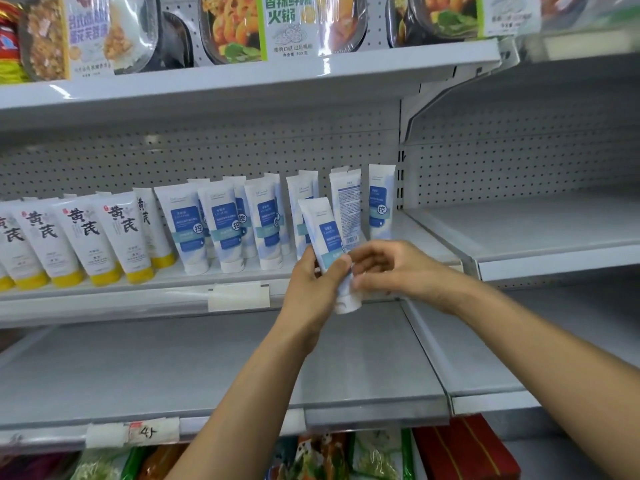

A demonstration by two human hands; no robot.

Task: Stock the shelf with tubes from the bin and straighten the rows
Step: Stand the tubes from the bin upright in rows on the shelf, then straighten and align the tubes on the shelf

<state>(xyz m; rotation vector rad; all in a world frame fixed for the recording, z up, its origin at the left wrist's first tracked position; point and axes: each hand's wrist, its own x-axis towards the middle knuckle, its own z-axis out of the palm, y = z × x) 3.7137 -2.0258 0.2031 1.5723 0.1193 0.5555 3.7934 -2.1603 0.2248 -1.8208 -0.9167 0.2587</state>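
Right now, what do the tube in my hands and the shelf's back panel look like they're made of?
The tube: probably soft plastic, smooth satin white with blue print; its top end is crimped flat. The back panel: likely painted sheet metal, matt pale grey, punched with regular rows of holes.

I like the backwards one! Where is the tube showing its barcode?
Head view: the barcode tube stands near the right end of the blue row, behind the held tube, one blue tube to its right.
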